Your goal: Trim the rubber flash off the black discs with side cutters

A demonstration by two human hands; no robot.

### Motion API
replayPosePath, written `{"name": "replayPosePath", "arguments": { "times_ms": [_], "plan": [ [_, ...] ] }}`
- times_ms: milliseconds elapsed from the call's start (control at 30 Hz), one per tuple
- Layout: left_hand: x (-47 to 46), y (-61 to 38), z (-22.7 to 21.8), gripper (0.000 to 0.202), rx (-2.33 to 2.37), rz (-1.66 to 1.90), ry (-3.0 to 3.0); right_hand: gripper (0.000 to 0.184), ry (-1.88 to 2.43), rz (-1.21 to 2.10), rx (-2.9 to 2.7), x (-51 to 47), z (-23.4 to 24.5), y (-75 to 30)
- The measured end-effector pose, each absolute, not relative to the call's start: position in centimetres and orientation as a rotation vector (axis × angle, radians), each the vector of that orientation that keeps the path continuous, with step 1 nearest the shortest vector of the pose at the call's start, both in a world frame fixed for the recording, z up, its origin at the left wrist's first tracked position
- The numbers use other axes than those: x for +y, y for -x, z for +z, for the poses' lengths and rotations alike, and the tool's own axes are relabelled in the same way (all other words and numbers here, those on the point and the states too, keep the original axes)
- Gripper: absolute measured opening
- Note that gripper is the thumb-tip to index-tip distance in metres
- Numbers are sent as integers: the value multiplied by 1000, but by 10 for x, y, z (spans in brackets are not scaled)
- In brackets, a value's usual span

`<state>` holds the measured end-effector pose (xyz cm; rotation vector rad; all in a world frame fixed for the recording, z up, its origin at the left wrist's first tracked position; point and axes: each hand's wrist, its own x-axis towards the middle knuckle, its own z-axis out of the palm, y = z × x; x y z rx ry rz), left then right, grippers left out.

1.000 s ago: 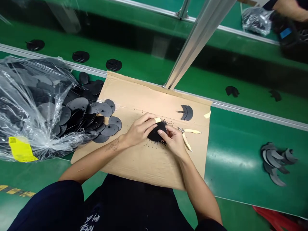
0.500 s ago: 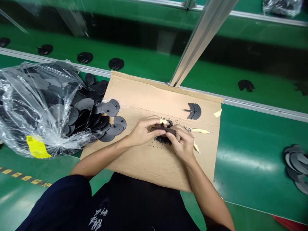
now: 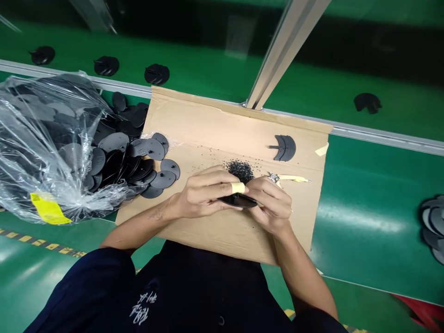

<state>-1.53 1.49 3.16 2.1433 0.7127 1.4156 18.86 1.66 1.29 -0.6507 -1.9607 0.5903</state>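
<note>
Between my hands, above the cardboard sheet (image 3: 215, 231), is a thin black plastic disc (image 3: 239, 200), tilted nearly edge-on. My left hand (image 3: 208, 192) grips its left side, with yellow tape wrapped round one finger. My right hand (image 3: 272, 201) is closed on the disc's right edge; its fingertips are partly hidden. Just beyond the hands lies a pile of small black bits (image 3: 241, 170). Nippers with yellow handles (image 3: 293, 178) lie beyond my right hand, partly covered by it. Farther back rests a curved black piece (image 3: 285, 148) with a thin stem.
At left, a clear plastic bag (image 3: 45, 138) spills many black discs (image 3: 163, 179) onto the cardboard. A metal post (image 3: 277, 64) rises at the back edge. Black parts (image 3: 157, 74) sit on the green surface behind the rail. Grey-black pieces (image 3: 432, 222) are stacked at far right.
Both hands have come nearer to me with the disc, uncovering the pile of black bits. The disc has turned, showing more of its dark, shiny face. The whole view has shifted slightly.
</note>
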Motion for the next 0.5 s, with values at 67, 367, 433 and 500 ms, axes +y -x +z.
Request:
{"name": "replayPosePath", "arguments": {
  "times_ms": [67,367,433,500],
  "plan": [
    [13,14,33,20,711,1450,-2129,15,606,599,-1961,17,14,-189],
    [15,15,35,18,673,1369,-2097,18,604,654,-1970,15,14,-192],
    [16,15,35,18,655,1326,-2098,18,621,646,-1991,15,15,-193],
    [16,15,33,19,653,1325,-2093,19,642,644,-2002,15,16,-194]
  ]
}}
